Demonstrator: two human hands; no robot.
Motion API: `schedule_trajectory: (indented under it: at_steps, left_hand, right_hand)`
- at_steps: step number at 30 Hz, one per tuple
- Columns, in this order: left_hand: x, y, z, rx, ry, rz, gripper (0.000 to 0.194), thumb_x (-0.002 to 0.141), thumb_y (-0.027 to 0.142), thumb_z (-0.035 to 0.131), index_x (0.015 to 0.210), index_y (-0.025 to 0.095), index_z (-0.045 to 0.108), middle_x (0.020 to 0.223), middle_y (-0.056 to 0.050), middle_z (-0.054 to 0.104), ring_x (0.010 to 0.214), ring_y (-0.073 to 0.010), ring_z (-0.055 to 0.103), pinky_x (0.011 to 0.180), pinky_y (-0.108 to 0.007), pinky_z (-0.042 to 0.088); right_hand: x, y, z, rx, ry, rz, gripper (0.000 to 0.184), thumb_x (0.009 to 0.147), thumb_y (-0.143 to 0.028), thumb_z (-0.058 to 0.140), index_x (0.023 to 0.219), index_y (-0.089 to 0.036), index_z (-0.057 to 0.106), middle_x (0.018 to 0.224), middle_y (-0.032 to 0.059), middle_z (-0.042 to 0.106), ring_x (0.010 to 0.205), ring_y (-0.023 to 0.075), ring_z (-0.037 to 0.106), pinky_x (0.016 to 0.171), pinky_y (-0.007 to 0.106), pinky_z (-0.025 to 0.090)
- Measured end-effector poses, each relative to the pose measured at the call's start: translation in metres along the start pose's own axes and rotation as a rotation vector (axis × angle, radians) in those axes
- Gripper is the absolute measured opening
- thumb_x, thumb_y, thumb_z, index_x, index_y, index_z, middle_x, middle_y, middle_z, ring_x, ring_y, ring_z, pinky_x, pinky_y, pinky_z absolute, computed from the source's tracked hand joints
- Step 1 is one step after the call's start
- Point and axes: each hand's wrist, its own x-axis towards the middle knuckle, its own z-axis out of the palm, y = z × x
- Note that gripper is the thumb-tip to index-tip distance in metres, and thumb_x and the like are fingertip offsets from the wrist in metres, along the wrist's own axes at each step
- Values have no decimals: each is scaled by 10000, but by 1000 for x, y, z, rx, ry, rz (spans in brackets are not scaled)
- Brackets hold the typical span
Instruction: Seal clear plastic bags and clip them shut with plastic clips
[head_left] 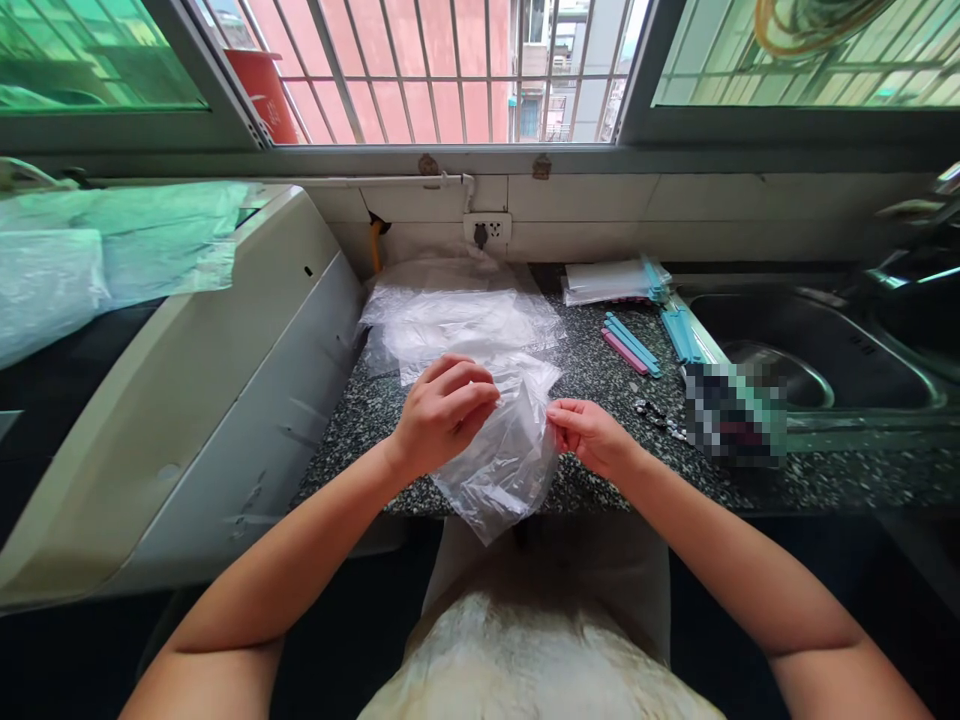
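A clear plastic bag point(501, 470) hangs crumpled over the counter's front edge, its lower corner pointing down toward my lap. My right hand point(589, 432) pinches the bag's right edge between thumb and fingers. Over the bag's left side is my left hand point(448, 412), closed with its fingers curled together; whether it grips the plastic or something small is hidden. Just behind both hands lies a pile of clear plastic bags point(457, 315), flat and overlapping on the speckled counter point(360, 440).
Blue and pink strips point(631, 345) lie right of the bags, near a stack of clear packets point(611, 282). Farther right are a blurred-out item point(735, 415) and a metal sink point(840, 350). A white appliance point(247, 400) borders the left. A wall socket point(487, 229) holds a plug.
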Motion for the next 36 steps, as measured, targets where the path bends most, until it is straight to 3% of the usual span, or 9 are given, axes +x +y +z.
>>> schedule_trajectory:
  at_steps: [15,26,29,32,36]
  left_hand:
    - [-7,-9,-9,-116,93,-140,76,817,142,569,770,200,584,752,-17,641,732,-138,564,694,-303,485]
    - [-2,-9,-13,-185,124,-180,85,810,122,583,779,201,580,747,0,627,730,-131,562,700,-303,483]
    - [2,-7,-15,-192,106,-169,84,809,125,586,780,203,580,753,-5,627,740,-134,559,700,-304,483]
    - [9,-5,-15,-192,47,-147,75,816,141,574,774,203,575,753,-11,630,745,-140,560,698,-310,481]
    - [23,0,-10,-172,-66,-73,79,832,162,552,762,193,572,743,-25,637,729,-145,551,685,-304,479]
  right_hand:
    - [8,-3,-34,-10,137,9,444,403,-454,853,578,-146,585,521,-45,527,470,40,434,451,182,316]
    - [8,-3,-38,-55,112,-69,433,476,-492,808,590,-158,557,519,-46,504,463,47,408,431,193,275]
    - [8,-5,-42,-182,253,-184,411,530,-508,772,677,-173,585,584,-33,536,496,69,433,444,212,292]
    - [5,-14,-40,-368,404,-439,326,635,-473,717,754,-192,602,668,-17,563,572,96,464,517,243,358]
    - [-3,-35,-24,-562,286,-657,207,740,-399,648,814,-208,619,755,4,584,642,114,494,605,272,406]
